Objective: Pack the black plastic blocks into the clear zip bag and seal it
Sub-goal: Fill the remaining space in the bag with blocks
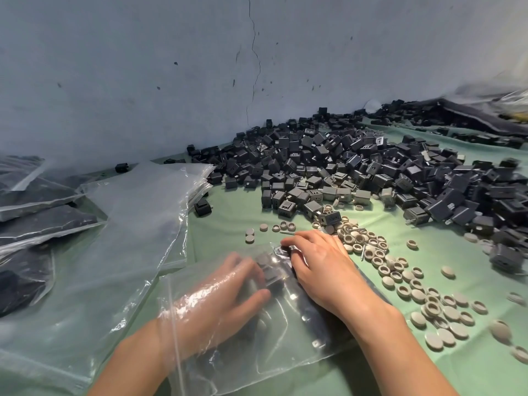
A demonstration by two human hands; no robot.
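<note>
Cracked grey wall (143, 81) backs a bench (228, 212) spread with green cloth, and the work sits at its near edge. The left hand (228, 290) is wrist-deep inside the zip bag (285, 332), showing through the plastic. Its fingers reach toward a few blocks (270, 274) at the far end, but blur and glare hide whether they grip them or only nudge them. The right hand (317, 267) lies on top of the bag from outside, with its fingers bent down over the far end, clamping plastic against those blocks.

The bag lies flat with its mouth turned left and toward the person. The zip strip runs near-to-far along that left edge, crossing the left wrist. I judge sealing cannot start until that hand comes out, and the strip sits closer to the left hand than the right.

Beyond the fingertips, ahead and to the right, is the heap (343, 172) of loose black blocks. Its nearest pieces lie just past the right hand, so that hand looks better placed to fetch more. Grey caps (400, 275) scatter between the heap and the right forearm. To the left lies a stack of empty bags (137, 210), with filled bags (43, 221) further out.
</note>
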